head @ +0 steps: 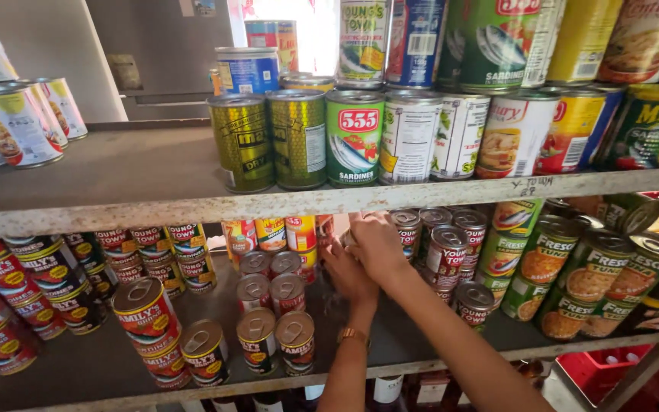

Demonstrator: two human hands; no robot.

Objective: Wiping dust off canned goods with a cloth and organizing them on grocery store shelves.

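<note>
Both my hands reach deep into the lower shelf (421, 358), in the gap between two groups of small cans. My right hand (377, 243) is higher, its fingers curled over a small can (343, 239) that is mostly hidden. My left hand (348, 276), with a gold band on the wrist, lies just under it with fingers pointing to the back; what they touch is hidden. Small red cans with pull-tab lids (272, 294) stand left of the hands. Stacked red-labelled cans (448, 252) stand right of them.
Green tuna cans (573, 282) fill the shelf's right end, and dark and red cans (47, 282) lie on their sides at the left. The upper shelf (116, 191) carries gold, green and white cans (354, 137). A red crate (596, 374) sits below.
</note>
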